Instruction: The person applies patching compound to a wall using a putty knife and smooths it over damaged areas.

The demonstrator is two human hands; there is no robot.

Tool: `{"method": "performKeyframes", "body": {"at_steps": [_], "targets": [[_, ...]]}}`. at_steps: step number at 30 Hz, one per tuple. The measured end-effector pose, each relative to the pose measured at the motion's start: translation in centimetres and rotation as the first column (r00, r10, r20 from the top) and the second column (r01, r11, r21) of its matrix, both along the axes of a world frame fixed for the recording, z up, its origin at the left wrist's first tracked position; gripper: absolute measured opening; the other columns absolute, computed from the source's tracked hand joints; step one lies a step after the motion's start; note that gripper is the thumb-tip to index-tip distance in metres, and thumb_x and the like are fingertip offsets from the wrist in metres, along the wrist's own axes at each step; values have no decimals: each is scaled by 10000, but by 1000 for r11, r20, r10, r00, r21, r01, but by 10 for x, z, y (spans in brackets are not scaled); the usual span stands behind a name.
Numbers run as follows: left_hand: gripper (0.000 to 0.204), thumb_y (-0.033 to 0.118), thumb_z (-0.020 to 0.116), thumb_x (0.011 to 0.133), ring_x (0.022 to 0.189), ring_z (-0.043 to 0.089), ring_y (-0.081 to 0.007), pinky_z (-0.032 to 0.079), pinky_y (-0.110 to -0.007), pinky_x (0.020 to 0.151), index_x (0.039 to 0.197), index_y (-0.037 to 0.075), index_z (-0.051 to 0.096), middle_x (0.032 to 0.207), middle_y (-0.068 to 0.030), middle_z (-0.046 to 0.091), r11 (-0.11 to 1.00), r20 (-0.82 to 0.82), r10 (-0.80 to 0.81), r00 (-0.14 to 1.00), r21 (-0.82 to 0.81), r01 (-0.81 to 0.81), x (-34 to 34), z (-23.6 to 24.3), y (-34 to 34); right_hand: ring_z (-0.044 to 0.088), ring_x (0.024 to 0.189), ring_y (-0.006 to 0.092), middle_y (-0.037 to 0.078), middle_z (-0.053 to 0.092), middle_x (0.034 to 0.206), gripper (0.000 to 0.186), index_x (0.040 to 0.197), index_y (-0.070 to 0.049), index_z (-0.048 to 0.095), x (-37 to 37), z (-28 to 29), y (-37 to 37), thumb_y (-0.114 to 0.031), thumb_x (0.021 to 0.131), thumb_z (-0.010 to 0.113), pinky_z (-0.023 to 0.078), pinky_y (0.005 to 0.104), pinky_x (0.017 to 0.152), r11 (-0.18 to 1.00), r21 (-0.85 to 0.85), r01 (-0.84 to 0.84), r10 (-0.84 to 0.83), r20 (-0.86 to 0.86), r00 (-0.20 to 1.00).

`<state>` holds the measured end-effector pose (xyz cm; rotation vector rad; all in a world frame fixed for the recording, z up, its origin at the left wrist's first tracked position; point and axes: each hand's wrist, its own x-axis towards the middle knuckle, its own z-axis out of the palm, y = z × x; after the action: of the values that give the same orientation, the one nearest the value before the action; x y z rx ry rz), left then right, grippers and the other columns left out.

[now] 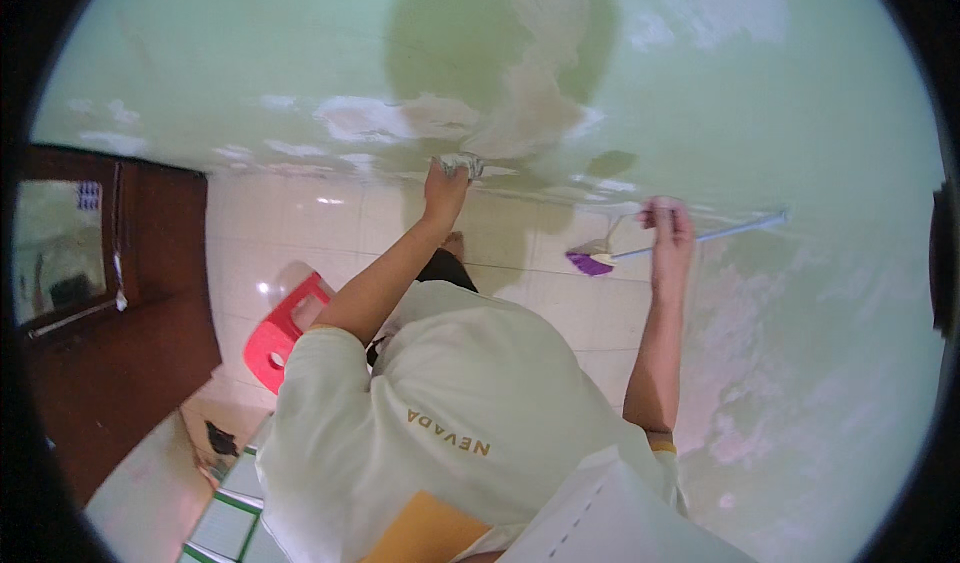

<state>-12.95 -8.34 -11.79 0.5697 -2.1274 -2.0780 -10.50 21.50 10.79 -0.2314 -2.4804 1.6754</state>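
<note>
My left hand (pixel 445 191) is closed around a crumpled grey-and-white wad (pixel 460 166), pressed to the lower part of the green wall (pixel 330 53). Whether the wad is cloth or paper, I cannot tell. Around it the paint is worn, with pale patches (pixel 400 118). My right hand (pixel 668 221) is raised near the corner on the right, its fingers loosely curled and apart, with nothing visible in them. Below and left of it, a broom (pixel 590 263) with purple bristles leans its blue stick (pixel 740 228) toward the right-hand wall.
A red plastic stool (pixel 270 348) stands on the tiled floor (pixel 270 208) to my left. Beyond it is a dark brown wooden cabinet (pixel 160 263) with a glass pane. Green-edged white boxes or panels (pixel 228 525) lie at the lower left. My bare foot (pixel 455 245) shows below my left hand.
</note>
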Motion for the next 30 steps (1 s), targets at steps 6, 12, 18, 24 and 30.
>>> {"method": "performKeyframes", "body": {"at_steps": [6,12,18,24,30], "targets": [[374,185,580,894,816,633,-264,490,-357,719,1153,-56,459,914,-162,635,873,-184,356,916,-285,-396,-40,-4,47,541,738,165,97,589,834,136,892,-14,548,-57,92,2,-113,956,479,443,290,666,991,136,18,45,-439,898],[362,231,592,912,760,582,-182,477,-314,678,1144,-29,491,831,-117,597,914,-26,405,914,22,-404,-49,37,55,519,730,241,150,575,843,158,874,8,513,-89,141,-4,-101,957,435,432,332,622,945,286,-161,326,-764,557],[244,178,591,929,714,516,-110,455,-257,643,1054,-21,527,807,-75,582,770,-214,630,746,298,-564,-59,54,79,531,658,271,153,560,761,177,839,3,524,-124,171,24,-141,921,463,461,350,548,897,419,-142,439,-883,163],[197,165,600,922,684,489,-92,445,-258,618,1022,1,563,809,-23,584,550,-307,834,458,409,-728,-79,53,106,552,623,279,141,563,731,217,804,5,582,-147,190,49,-173,908,513,477,354,537,862,408,-301,405,-911,-78],[238,253,571,919,604,520,-264,428,-354,556,891,18,541,728,-123,546,432,-411,832,372,60,-900,-88,56,115,577,660,265,166,593,762,190,810,59,548,-166,187,48,-72,927,475,512,355,579,774,545,-322,521,-838,-163]]}}
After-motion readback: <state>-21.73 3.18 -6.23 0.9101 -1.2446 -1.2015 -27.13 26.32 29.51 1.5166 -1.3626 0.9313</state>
